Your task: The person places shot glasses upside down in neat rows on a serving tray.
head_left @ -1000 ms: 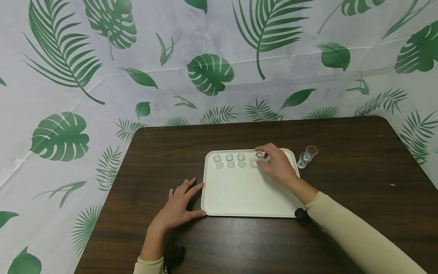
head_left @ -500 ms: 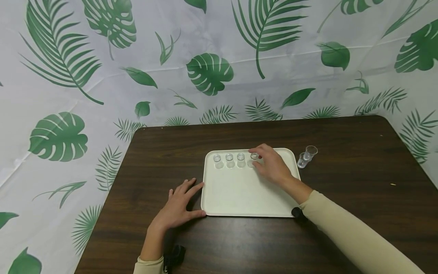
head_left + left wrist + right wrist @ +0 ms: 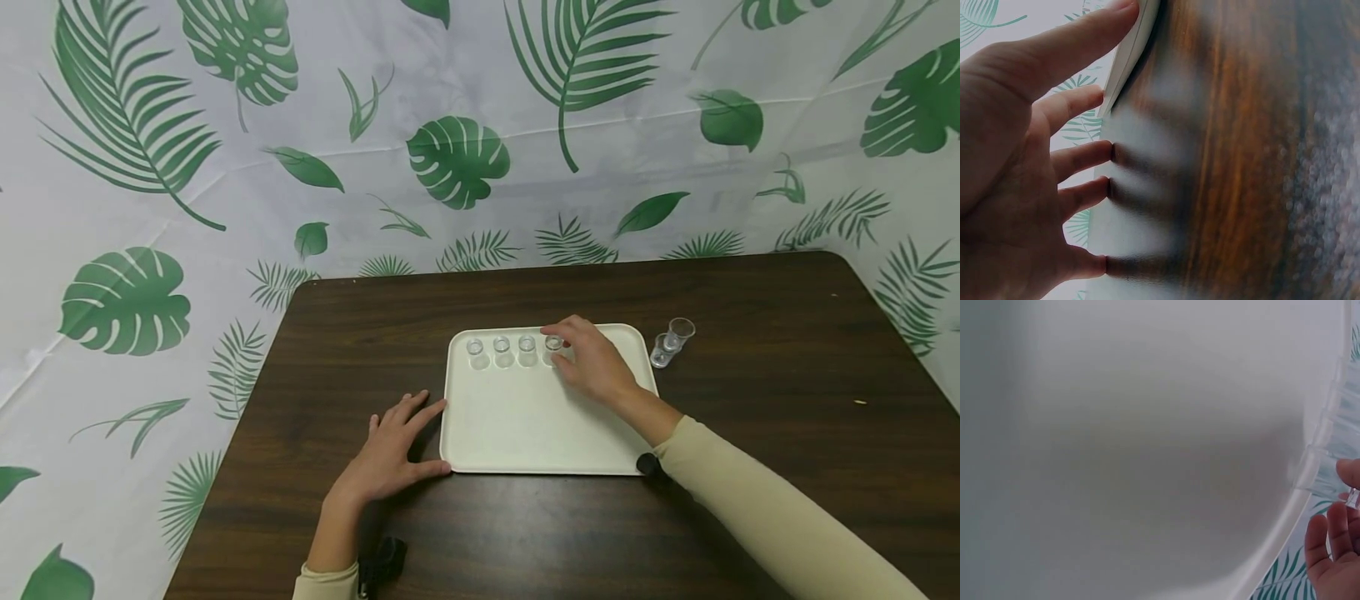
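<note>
My right hand (image 3: 597, 360) pinches a small clear shot glass (image 3: 553, 342) by its narrow base between thumb and fingers. In the right wrist view that shot glass (image 3: 1315, 472) is upside down, its wide rim at the tray's surface. To its left, three similar shot glasses (image 3: 502, 347) form a row along the far side of the cream tray (image 3: 540, 433). My left hand (image 3: 386, 454) lies spread at the tray's near left corner; its thumb touches the rim. In the left wrist view the fingertips (image 3: 1105, 150) of that hand meet the dark tabletop.
Two more clear shot glasses (image 3: 672, 340) are close together on the brown wooden table (image 3: 765, 358), right of the tray. A small yellow scrap (image 3: 860, 402) lies farther right. Behind the table hangs a white cloth (image 3: 360, 208) printed with green leaves.
My right hand has moved left with the shot glass, bringing it beside the row of three. The left hand has stayed in place.
</note>
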Motion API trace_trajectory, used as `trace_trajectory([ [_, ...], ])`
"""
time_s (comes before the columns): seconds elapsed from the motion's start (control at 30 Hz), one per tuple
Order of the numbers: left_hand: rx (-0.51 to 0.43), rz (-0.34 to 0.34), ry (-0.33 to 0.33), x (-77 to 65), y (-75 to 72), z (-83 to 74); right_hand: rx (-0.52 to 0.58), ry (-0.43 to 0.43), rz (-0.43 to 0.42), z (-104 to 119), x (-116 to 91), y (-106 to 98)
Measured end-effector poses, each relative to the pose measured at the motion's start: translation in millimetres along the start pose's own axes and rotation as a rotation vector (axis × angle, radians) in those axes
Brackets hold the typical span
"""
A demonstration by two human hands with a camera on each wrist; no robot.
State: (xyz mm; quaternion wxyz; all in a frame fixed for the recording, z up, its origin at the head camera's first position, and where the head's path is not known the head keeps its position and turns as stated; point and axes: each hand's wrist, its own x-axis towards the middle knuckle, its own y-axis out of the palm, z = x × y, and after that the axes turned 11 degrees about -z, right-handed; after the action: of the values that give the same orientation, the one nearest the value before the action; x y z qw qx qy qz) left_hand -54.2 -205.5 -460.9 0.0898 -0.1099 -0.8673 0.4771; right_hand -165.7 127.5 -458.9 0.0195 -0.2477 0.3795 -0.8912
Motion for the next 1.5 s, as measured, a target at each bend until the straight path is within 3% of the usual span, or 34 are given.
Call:
trace_trajectory([
  [0.47, -0.006, -0.005, 0.000, -0.7, 1.2, 0.8, 0.011, 0.086, 0.020, 7, 0, -9],
  [0.83, -0.004, 0.004, -0.005, -0.4, 0.5, 0.5, 0.063, 0.103, -0.024, 4, 0, -33],
  [1.13, -0.008, 0.007, -0.003, -0.2, 0.1, 0.6, 0.099, 0.102, -0.186, -12, -5, -69],
  [1.5, -0.003, 0.002, 0.007, -0.2, -1.2, -0.8, 0.053, 0.222, -0.443, -45, -10, -112],
])
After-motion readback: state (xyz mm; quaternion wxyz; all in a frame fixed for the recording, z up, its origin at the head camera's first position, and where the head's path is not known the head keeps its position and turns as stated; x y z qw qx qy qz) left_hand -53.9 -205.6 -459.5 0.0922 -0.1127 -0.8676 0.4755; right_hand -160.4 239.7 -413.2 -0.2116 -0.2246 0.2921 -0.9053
